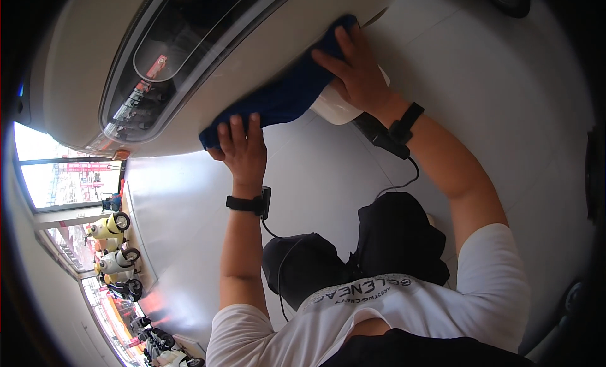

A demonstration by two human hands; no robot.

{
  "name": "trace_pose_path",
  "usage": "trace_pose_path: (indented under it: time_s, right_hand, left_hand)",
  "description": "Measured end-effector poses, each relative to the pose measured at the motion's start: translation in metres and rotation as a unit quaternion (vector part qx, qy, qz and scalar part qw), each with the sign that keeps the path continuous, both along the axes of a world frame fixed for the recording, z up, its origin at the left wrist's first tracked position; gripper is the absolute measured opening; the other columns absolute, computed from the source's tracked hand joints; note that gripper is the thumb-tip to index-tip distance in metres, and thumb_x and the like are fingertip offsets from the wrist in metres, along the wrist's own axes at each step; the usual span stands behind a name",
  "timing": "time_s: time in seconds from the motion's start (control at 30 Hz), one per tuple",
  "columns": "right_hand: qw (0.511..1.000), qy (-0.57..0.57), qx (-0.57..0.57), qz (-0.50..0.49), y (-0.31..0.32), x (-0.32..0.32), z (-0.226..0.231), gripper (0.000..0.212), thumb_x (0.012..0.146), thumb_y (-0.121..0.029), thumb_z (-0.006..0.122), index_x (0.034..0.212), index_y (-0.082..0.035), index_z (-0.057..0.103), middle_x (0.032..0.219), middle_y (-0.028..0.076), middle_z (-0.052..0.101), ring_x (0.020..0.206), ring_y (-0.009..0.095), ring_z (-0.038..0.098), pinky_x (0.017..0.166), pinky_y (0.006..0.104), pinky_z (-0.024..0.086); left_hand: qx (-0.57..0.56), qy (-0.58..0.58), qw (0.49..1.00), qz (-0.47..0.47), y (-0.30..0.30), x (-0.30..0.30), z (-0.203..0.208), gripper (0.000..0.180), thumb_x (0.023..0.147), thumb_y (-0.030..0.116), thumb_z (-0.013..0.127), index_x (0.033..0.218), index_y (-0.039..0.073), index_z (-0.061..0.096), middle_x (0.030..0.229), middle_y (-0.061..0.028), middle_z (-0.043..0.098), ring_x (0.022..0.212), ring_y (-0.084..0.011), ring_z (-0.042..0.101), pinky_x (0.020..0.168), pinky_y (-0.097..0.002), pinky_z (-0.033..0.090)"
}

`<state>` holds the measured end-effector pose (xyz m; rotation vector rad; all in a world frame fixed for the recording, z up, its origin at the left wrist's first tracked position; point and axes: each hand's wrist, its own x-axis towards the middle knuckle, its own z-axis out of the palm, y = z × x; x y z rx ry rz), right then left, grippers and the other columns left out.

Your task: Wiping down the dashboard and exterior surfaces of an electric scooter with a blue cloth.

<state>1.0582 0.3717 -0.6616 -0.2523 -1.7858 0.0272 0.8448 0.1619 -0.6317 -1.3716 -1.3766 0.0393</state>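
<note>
A dark blue cloth [284, 92] is stretched along the lower edge of a cream vehicle body panel [252, 58]. At its near left end, my left hand [245, 153] grips the cloth, the fingertips lying over it. My right hand [358, 73] is at the far right end, fingers apart over the cloth and bent onto it. Part of each hand's grip is hidden behind the cloth and the fingers. Above the cloth, the panel carries a long dark glass pane [154, 83] with a grey border. A pale rounded part [336, 107] shows beneath my right hand.
Both wrists wear black straps with cables; one black device [385, 140] hangs by my right wrist. A small orange lamp [121, 154] sits at the vehicle's left corner. Several scooters [117, 260] stand along windows at left. A wheel [510, 0] is at the upper right.
</note>
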Motion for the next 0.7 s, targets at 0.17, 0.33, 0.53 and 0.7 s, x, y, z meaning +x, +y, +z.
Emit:
trace_pose_path:
  time_s: [0.17, 0.33, 0.53, 0.7]
  right_hand:
    - [0.998, -0.035, -0.059, 0.015, 0.002, 0.0, -0.013, 0.096, 0.069, -0.005, 0.081, 0.147, -0.036, 0.034, 0.162, 0.009, 0.003, 0.148, 0.04, 0.007, 0.118, 0.0562, 0.019]
    - [0.994, 0.075, -0.074, 0.004, 0.009, 0.005, 0.067, 0.082, 0.083, -0.01, 0.068, 0.152, -0.026, 0.027, 0.161, 0.017, 0.0, 0.146, 0.047, 0.004, 0.115, 0.0606, 0.014]
    - [0.983, 0.162, 0.031, -0.081, 0.007, -0.003, 0.124, 0.065, 0.1, -0.049, 0.038, 0.15, -0.009, 0.032, 0.157, 0.025, 0.018, 0.145, 0.045, 0.015, 0.117, 0.053, 0.012]
    - [0.996, 0.073, 0.023, -0.046, -0.027, -0.031, 0.067, 0.063, 0.086, -0.03, 0.053, 0.147, -0.025, 0.038, 0.159, 0.018, 0.013, 0.142, 0.046, 0.018, 0.112, 0.061, 0.018]
  left_hand:
    - [0.016, -0.05, 0.998, -0.042, 0.017, 0.008, -0.006, 0.044, 0.086, 0.034, 0.07, 0.127, 0.029, 0.059, 0.151, -0.0085, 0.035, 0.145, -0.0333, 0.018, 0.111, -0.0643, 0.001]
    - [0.118, -0.079, 0.987, -0.076, 0.047, 0.047, 0.068, 0.043, 0.094, 0.056, 0.051, 0.133, 0.039, 0.055, 0.15, -0.0018, 0.042, 0.148, -0.0281, 0.018, 0.114, -0.064, -0.006]
    - [0.147, -0.054, 0.979, -0.133, 0.044, 0.03, 0.101, 0.049, 0.102, 0.051, 0.031, 0.137, 0.025, 0.052, 0.149, -0.0129, 0.042, 0.145, -0.0351, 0.023, 0.116, -0.0592, 0.0]
    - [0.121, -0.1, 0.974, -0.165, 0.0, -0.033, 0.04, 0.034, 0.099, 0.046, 0.047, 0.131, 0.039, 0.055, 0.154, -0.0066, 0.035, 0.148, -0.0295, 0.017, 0.116, -0.06, 0.003]
